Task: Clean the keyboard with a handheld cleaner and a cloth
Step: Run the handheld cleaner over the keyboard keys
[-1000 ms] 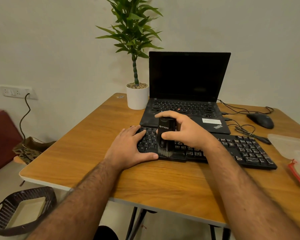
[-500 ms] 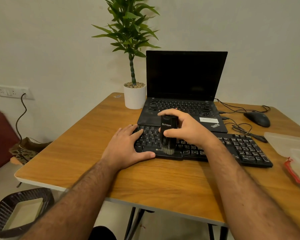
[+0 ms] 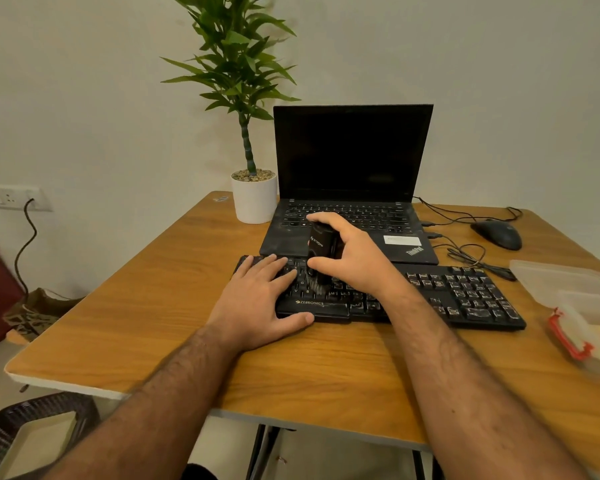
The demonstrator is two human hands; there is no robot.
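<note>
A black dusty keyboard (image 3: 465,296) lies across the middle of the wooden table (image 3: 153,306). My left hand (image 3: 260,303) rests flat on the keyboard's left end, fingers straight on the keys and thumb along its front edge. My right hand (image 3: 354,258) grips a black handheld cleaner (image 3: 321,247), held upright and tilted slightly. The cleaner's brush tip touches the keys just right of my left fingers. No cloth is visible.
An open black laptop (image 3: 352,154) stands right behind the keyboard, a white potted plant (image 3: 253,199) to its left. A mouse (image 3: 497,233) and cables lie at the back right. Clear plastic containers (image 3: 575,306) sit at the right edge. A dark basket (image 3: 32,431) is on the floor left.
The cleaner's brush has moved from the keyboard's front rows back toward the middle rows. My left hand has stayed on the keyboard's left end.
</note>
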